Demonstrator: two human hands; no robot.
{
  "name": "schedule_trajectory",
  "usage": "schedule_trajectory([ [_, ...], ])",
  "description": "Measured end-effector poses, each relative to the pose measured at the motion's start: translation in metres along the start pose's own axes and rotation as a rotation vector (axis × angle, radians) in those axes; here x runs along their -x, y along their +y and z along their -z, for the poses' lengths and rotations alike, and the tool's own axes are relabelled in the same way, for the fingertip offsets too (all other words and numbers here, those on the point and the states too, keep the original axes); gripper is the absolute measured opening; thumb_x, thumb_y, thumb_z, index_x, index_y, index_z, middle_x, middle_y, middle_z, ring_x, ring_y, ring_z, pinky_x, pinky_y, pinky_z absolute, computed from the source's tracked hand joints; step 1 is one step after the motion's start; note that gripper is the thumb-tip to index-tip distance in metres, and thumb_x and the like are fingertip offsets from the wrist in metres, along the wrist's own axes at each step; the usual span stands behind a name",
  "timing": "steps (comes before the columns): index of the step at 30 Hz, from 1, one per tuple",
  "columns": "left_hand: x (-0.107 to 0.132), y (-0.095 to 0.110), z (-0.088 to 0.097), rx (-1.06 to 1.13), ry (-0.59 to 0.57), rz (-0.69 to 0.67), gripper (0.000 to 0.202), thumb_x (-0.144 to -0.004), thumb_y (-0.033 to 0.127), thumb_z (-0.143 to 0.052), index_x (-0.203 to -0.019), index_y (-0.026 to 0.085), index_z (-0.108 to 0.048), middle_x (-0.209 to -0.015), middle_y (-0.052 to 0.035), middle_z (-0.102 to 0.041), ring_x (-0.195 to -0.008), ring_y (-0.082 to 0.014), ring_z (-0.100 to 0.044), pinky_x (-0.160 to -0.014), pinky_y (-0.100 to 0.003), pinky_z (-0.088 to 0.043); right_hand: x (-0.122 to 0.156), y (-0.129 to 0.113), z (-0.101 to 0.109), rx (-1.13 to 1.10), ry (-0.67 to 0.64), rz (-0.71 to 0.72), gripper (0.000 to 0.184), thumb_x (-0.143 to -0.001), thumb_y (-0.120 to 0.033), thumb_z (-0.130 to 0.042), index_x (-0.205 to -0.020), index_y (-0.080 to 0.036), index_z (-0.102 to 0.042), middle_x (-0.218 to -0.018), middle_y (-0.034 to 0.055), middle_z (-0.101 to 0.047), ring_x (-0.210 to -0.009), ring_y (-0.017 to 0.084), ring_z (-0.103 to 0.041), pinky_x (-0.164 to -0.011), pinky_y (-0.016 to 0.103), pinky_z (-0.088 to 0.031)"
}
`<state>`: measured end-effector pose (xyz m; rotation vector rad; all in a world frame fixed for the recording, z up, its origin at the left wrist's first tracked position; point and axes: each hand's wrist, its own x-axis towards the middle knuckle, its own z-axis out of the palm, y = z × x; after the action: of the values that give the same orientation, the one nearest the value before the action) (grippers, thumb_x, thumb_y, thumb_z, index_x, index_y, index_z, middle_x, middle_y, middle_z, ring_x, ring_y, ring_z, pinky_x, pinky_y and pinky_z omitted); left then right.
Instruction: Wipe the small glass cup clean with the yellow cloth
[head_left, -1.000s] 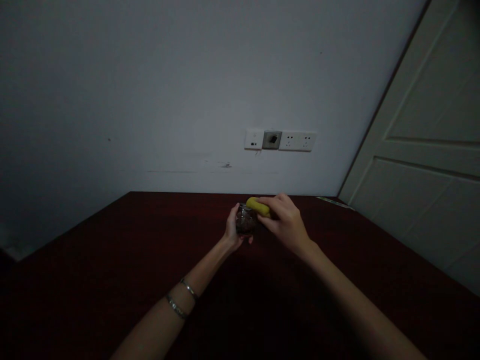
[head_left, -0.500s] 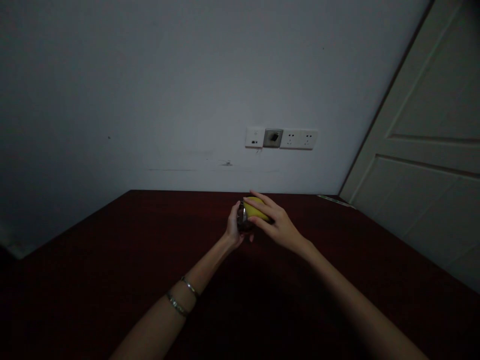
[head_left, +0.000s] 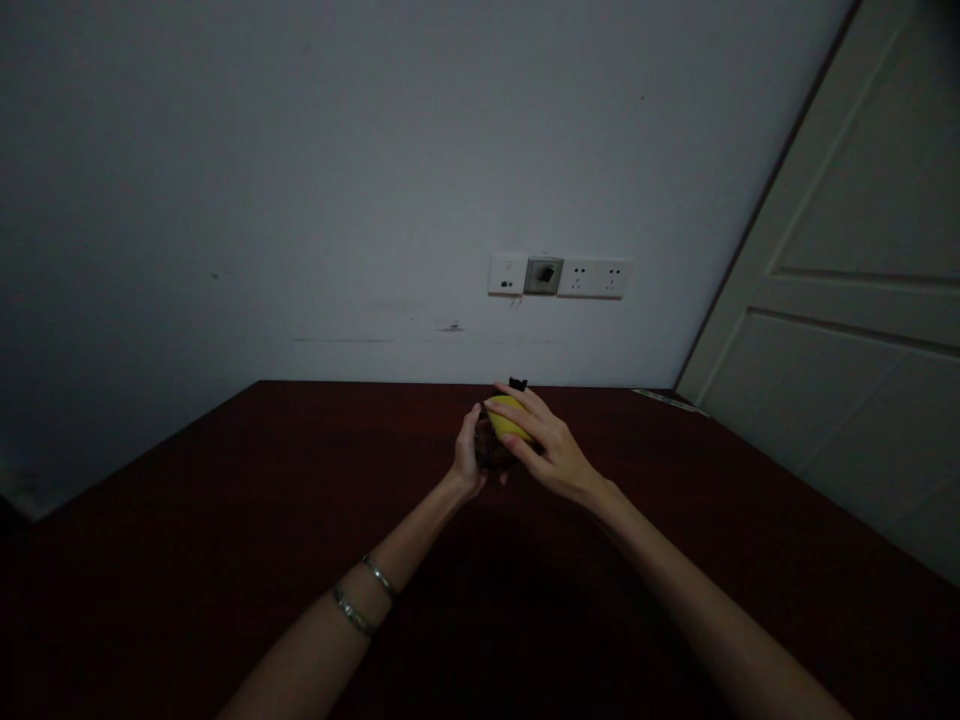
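Note:
In the middle of the head view, my left hand [head_left: 468,458] is wrapped around the left side of a dark, rounded object [head_left: 493,450]. Its kind is hard to make out in the dim light. My right hand [head_left: 553,446] is closed over a smooth yellow thing [head_left: 508,418], maybe a sponge or cloth, pressed against that dark object. A small black piece [head_left: 517,383] pokes up beyond the right fingers; what it belongs to is hidden. Both hands are over the dark red table.
The dark red table [head_left: 225,500] reaches back to a pale wall [head_left: 300,200] with a row of sockets [head_left: 577,278]. A panelled white door [head_left: 840,270] stands at the right. A thin pale strip [head_left: 667,402] lies along the table's back right edge.
My right hand and the yellow thing have shifted slightly on the dark object, whose shiny edge no longer shows. The black piece has come into sight above the fingers. My left hand stays about where it was.

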<state>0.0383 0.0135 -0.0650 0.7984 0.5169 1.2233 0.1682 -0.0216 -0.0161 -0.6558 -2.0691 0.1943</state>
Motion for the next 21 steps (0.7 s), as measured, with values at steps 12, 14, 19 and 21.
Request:
schedule_trajectory([
  [12, 0.001, -0.001, -0.004, 0.03, -0.002, 0.012, 0.049, -0.082, 0.055, -0.039, -0.082, 0.011, -0.06, -0.055, -0.0035, -0.059, -0.034, -0.0152, -0.052, -0.023, -0.024, -0.037, -0.003, 0.001, -0.001, -0.085, 0.029, -0.08, 0.037, -0.087, -0.032, -0.05, -0.124, -0.032, -0.053, -0.133, 0.0027, -0.051, -0.13, 0.023, -0.038, -0.106, 0.05, -0.031],
  [14, 0.001, 0.0, -0.004, 0.03, 0.006, 0.007, 0.051, -0.081, 0.057, -0.04, -0.086, 0.011, -0.06, -0.054, -0.0033, -0.058, -0.034, -0.015, -0.053, -0.024, -0.023, -0.037, -0.001, -0.002, 0.0, -0.065, -0.006, -0.03, 0.041, -0.086, -0.031, -0.052, -0.127, -0.031, -0.051, -0.139, 0.0039, -0.044, -0.131, 0.022, -0.036, -0.106, 0.046, -0.032],
  [19, 0.001, 0.003, -0.003, 0.016, -0.027, 0.019, 0.049, -0.081, 0.055, -0.039, -0.078, 0.01, -0.059, -0.053, -0.0038, -0.059, -0.034, -0.0148, -0.052, -0.024, -0.023, -0.037, -0.002, -0.003, -0.008, -0.186, 0.131, -0.134, 0.034, -0.087, -0.033, -0.05, -0.12, -0.028, -0.057, -0.128, 0.0054, -0.054, -0.122, 0.02, -0.046, -0.104, 0.041, -0.034],
  [21, 0.002, 0.003, -0.003, 0.002, -0.03, 0.027, 0.049, -0.082, 0.054, -0.039, -0.073, 0.011, -0.059, -0.051, -0.0031, -0.058, -0.033, -0.0147, -0.052, -0.023, -0.023, -0.037, -0.004, -0.003, -0.015, -0.297, 0.228, -0.286, 0.034, -0.088, -0.037, -0.048, -0.117, -0.025, -0.06, -0.121, 0.0057, -0.06, -0.113, 0.021, -0.054, -0.1, 0.04, -0.04],
])
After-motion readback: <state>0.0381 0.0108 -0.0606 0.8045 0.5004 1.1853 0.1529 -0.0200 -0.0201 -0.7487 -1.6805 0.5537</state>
